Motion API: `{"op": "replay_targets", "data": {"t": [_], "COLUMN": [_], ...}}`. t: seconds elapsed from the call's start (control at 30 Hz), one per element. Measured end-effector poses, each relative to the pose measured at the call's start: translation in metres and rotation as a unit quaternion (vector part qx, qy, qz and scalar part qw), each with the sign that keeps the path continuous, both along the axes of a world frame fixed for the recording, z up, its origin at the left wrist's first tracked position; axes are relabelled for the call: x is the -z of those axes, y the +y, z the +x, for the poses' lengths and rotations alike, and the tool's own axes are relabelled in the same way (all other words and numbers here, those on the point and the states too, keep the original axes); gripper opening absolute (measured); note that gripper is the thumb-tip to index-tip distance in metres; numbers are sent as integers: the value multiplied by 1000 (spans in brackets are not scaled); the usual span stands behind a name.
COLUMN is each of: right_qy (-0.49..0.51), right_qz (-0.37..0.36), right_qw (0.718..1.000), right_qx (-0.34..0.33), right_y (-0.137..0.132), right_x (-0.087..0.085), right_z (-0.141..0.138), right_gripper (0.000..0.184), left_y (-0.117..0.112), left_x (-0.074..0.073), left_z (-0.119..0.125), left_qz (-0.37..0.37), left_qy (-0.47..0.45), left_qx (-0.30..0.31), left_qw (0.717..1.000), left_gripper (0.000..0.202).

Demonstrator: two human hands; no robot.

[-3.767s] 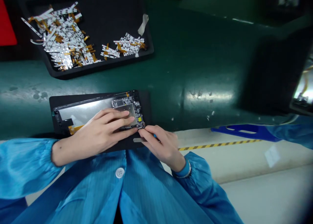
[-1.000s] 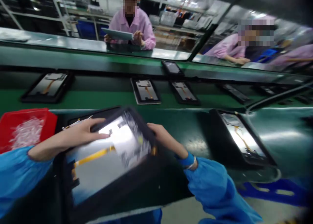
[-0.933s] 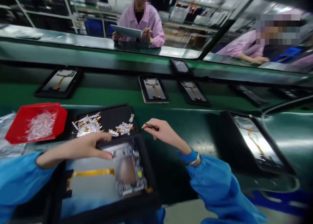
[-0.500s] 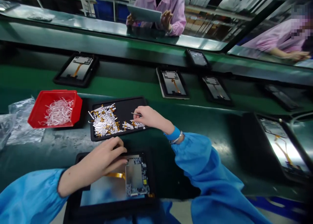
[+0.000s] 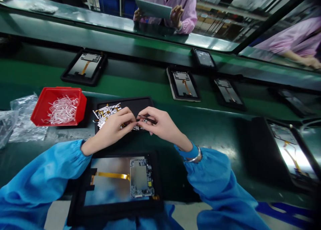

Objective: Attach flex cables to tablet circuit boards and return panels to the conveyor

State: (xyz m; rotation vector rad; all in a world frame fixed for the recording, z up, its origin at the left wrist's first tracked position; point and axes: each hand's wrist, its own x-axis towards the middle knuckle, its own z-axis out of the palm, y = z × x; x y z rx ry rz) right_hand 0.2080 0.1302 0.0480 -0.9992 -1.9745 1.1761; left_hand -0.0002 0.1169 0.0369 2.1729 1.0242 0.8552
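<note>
Both hands meet over a black tray [image 5: 136, 105] that holds a pile of small white-and-orange flex strips [image 5: 106, 113]. My right hand [image 5: 165, 126] is closed around dark tweezers [image 5: 148, 119]. The fingertips of my left hand [image 5: 114, 128] pinch together right beside the tweezer tip; whatever is between them is too small to make out. Nearer to me lies an opened tablet [image 5: 107, 193] in a black frame. It has a circuit board [image 5: 139, 178] at its right side and an orange ribbon cable [image 5: 112, 176] running leftward from the board.
A red bin [image 5: 82, 104] of thin white strips stands left of the tray, by clear plastic bags [image 5: 27, 123]. Several framed tablets [image 5: 85, 68] lie on the green belt beyond. Another tablet [image 5: 292, 146] is at right. Two people in pink [image 5: 188, 9] sit across.
My left hand has lifted off the tablet and moved up to meet my right hand over the tray, uncovering the ribbon cable. The view has shifted slightly.
</note>
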Motion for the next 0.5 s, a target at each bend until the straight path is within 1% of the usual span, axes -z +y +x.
{"op": "replay_targets", "data": {"t": [0.07,0.1,0.17,0.2,0.23,0.27,0.33,0.4,0.43,0.47,0.5], "right_qy": [103,147,200,210,213,208,164,84,40,3,-24], "right_qz": [-80,-114,-147,-142,-118,-77,44,161,200,222,228], "right_qw": [991,981,966,964,965,969,979,977,973,969,967], "right_qx": [33,47,68,81,96,108,116,110,106,106,110], "right_y": [-13,-20,-35,-42,-48,-53,-62,-68,-71,-74,-77], "right_x": [3,5,11,14,17,19,23,24,25,26,27], "right_z": [-5,-9,-16,-19,-21,-22,-18,-9,-3,4,10], "right_gripper": [23,28,29,26,21,15,5,12,15,16,16], "left_y": [-11,-17,-28,-33,-37,-41,-49,-58,-61,-65,-66], "left_x": [-5,-6,-6,-6,-5,-4,-4,-8,-11,-15,-20], "left_z": [0,0,1,2,3,5,7,5,1,-6,-16], "left_qz": [-24,-57,-147,-191,-226,-247,-273,-292,-293,-282,-253], "left_qy": [-49,-83,-153,-178,-191,-193,-180,-156,-137,-117,-93], "left_qx": [-19,-27,-40,-43,-45,-47,-48,-43,-41,-43,-57], "left_qw": [998,995,976,964,954,948,944,943,945,951,961], "left_gripper": [22,23,24,26,28,29,29,27,26,25,23]}}
